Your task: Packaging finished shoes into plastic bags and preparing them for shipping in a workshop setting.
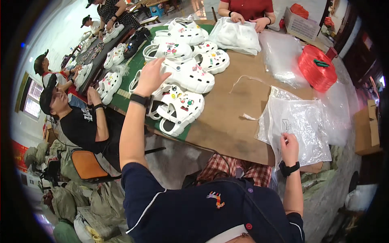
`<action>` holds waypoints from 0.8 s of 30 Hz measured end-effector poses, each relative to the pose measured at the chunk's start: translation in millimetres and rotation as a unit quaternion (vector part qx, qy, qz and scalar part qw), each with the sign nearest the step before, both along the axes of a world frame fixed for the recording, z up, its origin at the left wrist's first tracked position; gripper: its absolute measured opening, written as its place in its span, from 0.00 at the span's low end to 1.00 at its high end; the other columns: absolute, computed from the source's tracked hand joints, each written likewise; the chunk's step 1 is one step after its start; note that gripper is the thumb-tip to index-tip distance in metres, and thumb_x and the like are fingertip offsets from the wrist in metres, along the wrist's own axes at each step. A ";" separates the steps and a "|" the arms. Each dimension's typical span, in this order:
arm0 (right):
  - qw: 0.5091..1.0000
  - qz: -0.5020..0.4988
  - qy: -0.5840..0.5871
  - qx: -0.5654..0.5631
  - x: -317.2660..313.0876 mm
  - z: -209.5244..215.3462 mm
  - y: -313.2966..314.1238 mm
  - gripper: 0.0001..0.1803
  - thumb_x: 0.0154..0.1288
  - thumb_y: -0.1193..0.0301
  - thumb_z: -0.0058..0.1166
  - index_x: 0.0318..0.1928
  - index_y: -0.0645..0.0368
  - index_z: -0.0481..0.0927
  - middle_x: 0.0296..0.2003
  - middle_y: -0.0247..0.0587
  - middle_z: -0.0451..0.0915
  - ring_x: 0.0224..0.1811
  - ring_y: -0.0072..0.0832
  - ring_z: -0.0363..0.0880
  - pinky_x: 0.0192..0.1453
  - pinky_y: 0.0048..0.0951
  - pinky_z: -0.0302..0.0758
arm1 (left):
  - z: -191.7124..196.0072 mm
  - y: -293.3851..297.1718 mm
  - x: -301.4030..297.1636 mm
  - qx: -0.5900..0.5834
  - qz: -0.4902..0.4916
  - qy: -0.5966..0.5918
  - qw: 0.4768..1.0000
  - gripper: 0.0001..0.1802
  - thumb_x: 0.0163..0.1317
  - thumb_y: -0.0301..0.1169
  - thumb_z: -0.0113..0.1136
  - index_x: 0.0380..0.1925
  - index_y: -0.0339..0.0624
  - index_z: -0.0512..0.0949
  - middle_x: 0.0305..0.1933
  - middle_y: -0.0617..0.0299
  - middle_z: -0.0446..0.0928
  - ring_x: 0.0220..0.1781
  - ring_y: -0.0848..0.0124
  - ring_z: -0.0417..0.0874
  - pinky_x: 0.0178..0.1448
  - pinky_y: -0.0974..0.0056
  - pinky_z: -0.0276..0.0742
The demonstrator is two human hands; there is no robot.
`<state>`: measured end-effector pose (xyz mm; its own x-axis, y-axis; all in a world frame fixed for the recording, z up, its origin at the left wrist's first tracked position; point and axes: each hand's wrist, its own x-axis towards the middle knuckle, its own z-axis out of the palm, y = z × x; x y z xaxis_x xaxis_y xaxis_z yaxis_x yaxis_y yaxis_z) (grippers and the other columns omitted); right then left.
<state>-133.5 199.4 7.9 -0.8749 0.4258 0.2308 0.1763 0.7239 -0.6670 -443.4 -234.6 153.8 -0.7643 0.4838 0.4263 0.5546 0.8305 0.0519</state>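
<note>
My left hand (150,79) is stretched over a pile of white clogs dotted with colourful charms, its thumb spread away from the fingers. Right beside it lies a large white clog (192,77), its toe pointing right; whether my fingertips touch a shoe I cannot tell. Closer to me, another charm-covered clog (187,108) rests at the table edge. On the right, the curled fingers of my right hand (289,148) grip the near left part of a clear plastic bag (306,121), which lies flat on top of other bags.
A roll of red plastic twine (317,68) stands beyond the bags, near more clear sheets (283,54). Across the brown-covered table (239,109), a person in red handles a bagged bundle (236,34). Other people work with clogs at a dark table (99,60) on the left.
</note>
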 end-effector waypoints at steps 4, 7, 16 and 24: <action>1.000 -0.019 -0.012 -0.002 2.9 -8.1 -0.3 0.09 0.61 0.73 0.54 0.39 0.65 0.79 0.30 0.47 0.74 0.27 0.36 0.76 0.33 0.33 0.72 | -12.7 44.1 -57.7 -0.102 -0.019 -0.093 0.990 0.30 0.55 0.50 0.61 0.51 0.41 0.74 0.46 0.50 0.79 0.52 0.56 0.78 0.66 0.45 0.58; 0.999 -0.025 -0.022 -0.026 4.4 -6.6 -6.1 0.09 0.61 0.72 0.55 0.38 0.65 0.79 0.31 0.48 0.76 0.28 0.37 0.76 0.34 0.33 0.73 | -23.1 73.5 -62.6 -0.223 0.040 -0.153 0.962 0.32 0.47 0.56 0.62 0.43 0.41 0.79 0.41 0.48 0.81 0.48 0.55 0.81 0.63 0.48 0.64; 0.998 -0.024 -0.023 -0.047 0.5 -10.2 1.5 0.09 0.59 0.74 0.55 0.39 0.66 0.80 0.30 0.46 0.77 0.27 0.32 0.76 0.33 0.30 0.73 | 12.4 -1.7 -21.0 0.092 -0.069 -0.185 0.976 0.21 0.45 0.40 0.67 0.33 0.34 0.77 0.34 0.45 0.78 0.38 0.51 0.80 0.42 0.55 0.73; 0.997 -0.025 -0.025 -0.061 0.2 -20.1 3.0 0.08 0.60 0.73 0.55 0.38 0.65 0.80 0.31 0.49 0.78 0.28 0.38 0.77 0.35 0.33 0.74 | 12.9 -43.7 -39.8 0.029 0.090 -0.151 0.984 0.18 0.50 0.36 0.65 0.34 0.33 0.76 0.30 0.48 0.76 0.35 0.56 0.79 0.39 0.58 0.72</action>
